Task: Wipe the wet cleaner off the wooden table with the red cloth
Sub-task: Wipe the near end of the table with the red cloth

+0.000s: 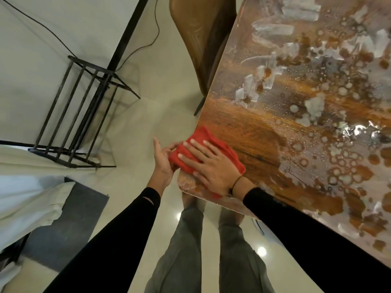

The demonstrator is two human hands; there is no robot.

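A single wide-angle view from a camera worn on the person's head, looking steeply down past both black sleeves to grey trousers and pale floor directly below. The lens sits close to the action — the wooden table (264,132) fills the right side, tilted across the frame, its near corner almost at centre. To the left, farther off, a black metal rack (82,115) stands on the floor; at the top, a brown chair (196,39) is tucked against the table's edge. Straight lines bow toward the frame's edges.
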